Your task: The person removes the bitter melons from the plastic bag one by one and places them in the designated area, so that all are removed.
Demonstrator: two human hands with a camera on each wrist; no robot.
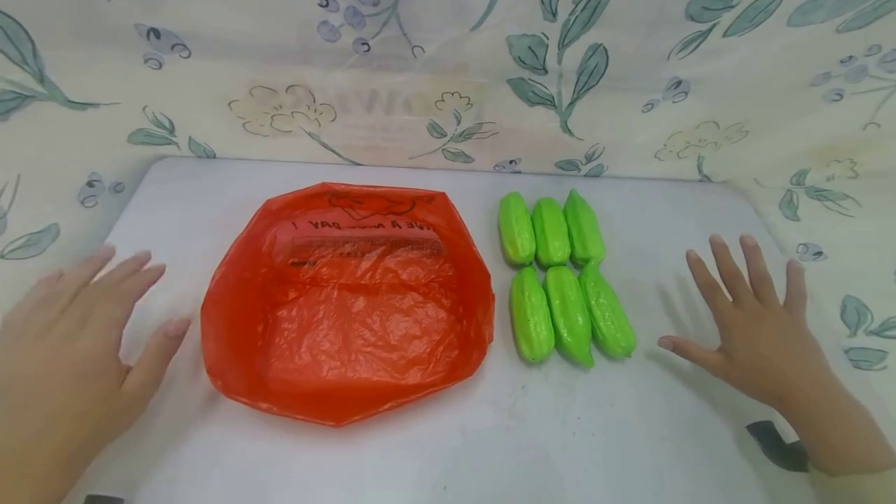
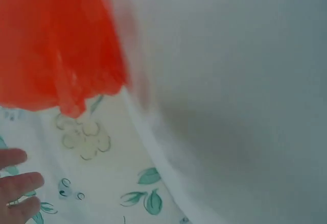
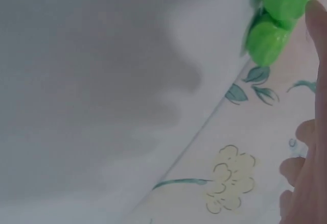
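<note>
A red plastic bag (image 1: 364,333) sits on the white table with its mouth spread wide and faint printing inside its far wall. To its right, several bright green, ridged, elongated vegetable-like pieces (image 1: 549,232) lie side by side in two rows. My left hand (image 1: 77,356) hovers left of the bag, fingers spread, holding nothing. On the far right my right hand (image 1: 756,333) is held over the table, fingers splayed and apart from the green pieces. The left wrist view catches part of the bag (image 2: 56,45); the right wrist view shows green pieces (image 3: 268,40) near the thumb.
The white tabletop (image 1: 462,449) ends at a far edge against a hanging cloth (image 1: 434,68) printed with leaves, berries and flowers. The same cloth shows on both sides of the table. A dark patch (image 1: 777,446) lies beside the right wrist.
</note>
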